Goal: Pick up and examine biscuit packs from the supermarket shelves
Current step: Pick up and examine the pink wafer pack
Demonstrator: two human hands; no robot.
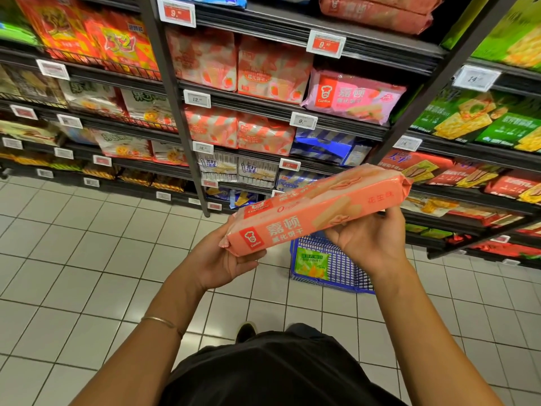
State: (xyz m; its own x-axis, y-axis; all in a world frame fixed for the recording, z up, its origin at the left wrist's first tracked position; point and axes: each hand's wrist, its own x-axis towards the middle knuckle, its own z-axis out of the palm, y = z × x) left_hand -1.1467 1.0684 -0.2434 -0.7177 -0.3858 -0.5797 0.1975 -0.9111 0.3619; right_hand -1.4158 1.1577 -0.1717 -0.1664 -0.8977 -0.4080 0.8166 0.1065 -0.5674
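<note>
Between both hands, centre frame: orange wafer pack (317,208), long axis running 8 to 2 o'clock, printed face up. Left hand (225,259) cups the 8 o'clock end, fingers curled under, thumb along the side; right hand (371,235) props the 2 o'clock half from below w/ fingers wrapped behind. Pick-up looks done; exam underway. Blue basket (339,268) on floor at 6 o'clock of pack holds a green pack (311,263). Shelves (336,45) at 12 o'clock are stocked, so more packs prob. left to check.
</note>
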